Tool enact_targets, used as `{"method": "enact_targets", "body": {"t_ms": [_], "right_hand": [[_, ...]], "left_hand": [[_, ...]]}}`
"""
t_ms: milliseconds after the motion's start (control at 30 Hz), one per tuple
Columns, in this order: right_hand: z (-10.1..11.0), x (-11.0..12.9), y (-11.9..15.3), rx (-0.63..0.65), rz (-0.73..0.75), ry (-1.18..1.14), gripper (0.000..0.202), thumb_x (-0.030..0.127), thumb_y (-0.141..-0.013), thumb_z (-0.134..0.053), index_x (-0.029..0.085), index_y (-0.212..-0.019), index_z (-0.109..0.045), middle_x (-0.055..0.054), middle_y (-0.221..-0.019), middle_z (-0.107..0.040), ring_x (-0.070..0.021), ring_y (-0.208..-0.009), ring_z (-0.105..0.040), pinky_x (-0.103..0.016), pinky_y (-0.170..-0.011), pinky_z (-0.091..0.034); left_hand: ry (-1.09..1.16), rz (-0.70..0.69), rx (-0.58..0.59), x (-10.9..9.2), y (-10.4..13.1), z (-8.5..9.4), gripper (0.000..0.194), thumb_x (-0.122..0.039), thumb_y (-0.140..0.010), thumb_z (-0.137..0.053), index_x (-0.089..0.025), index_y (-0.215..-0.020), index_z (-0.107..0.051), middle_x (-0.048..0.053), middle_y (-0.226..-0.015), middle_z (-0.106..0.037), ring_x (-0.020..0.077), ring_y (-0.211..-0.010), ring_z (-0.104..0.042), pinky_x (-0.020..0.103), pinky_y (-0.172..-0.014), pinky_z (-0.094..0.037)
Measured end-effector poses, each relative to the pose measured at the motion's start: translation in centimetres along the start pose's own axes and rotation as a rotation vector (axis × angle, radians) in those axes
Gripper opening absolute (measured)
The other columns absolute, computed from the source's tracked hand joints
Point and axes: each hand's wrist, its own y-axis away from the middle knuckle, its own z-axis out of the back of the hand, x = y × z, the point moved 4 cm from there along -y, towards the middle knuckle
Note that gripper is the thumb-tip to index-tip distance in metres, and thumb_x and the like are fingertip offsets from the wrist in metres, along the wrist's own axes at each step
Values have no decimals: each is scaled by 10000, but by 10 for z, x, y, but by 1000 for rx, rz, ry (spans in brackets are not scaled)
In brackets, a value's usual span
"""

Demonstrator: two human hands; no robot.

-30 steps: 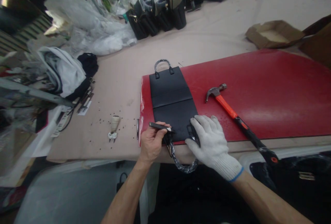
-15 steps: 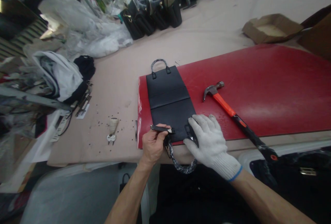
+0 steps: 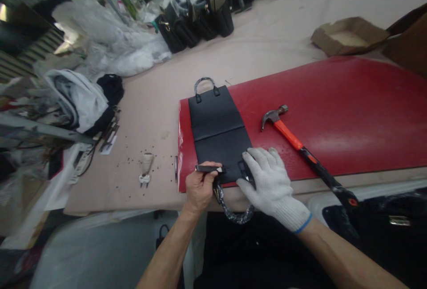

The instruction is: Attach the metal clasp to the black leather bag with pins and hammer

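A black leather bag piece [image 3: 218, 124] lies flat on the red mat [image 3: 350, 111], with a wrapped handle [image 3: 205, 79] at its far end and another wrapped handle [image 3: 237, 218] hanging over the table's near edge. My bare left hand [image 3: 201, 187] pinches a slim dark tool [image 3: 208, 168], whose tip is at the near part of the leather, by the handle's base. My right hand [image 3: 268, 182], in a white knitted glove, rests on the near right corner of the leather with its fingers apart.
A claw hammer [image 3: 290, 135] with an orange and black handle lies right of the leather. A cardboard tray [image 3: 348, 36] is at the back right. Black bags [image 3: 195, 20] stand at the back. A taped plug [image 3: 146, 166] lies left on the table [image 3: 153, 115] among small dark bits.
My left hand and the tool have shifted very slightly to the right. My right hand, the leather and the hammer stay in place.
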Motion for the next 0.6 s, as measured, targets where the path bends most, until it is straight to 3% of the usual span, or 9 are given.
{"method": "enact_targets", "body": {"t_ms": [600], "right_hand": [[-1, 1, 0, -1, -1, -6, 595, 436, -864, -676, 92, -1347, -628, -201, -1436, -600, -404, -1329, -510, -615, -1224, -265]], "left_hand": [[-78, -65, 27, -11, -5, -3, 130, -269, -967, -618, -196, -1022, -711, 62, -967, -803, 207, -896, -774, 335, -852, -638]]}}
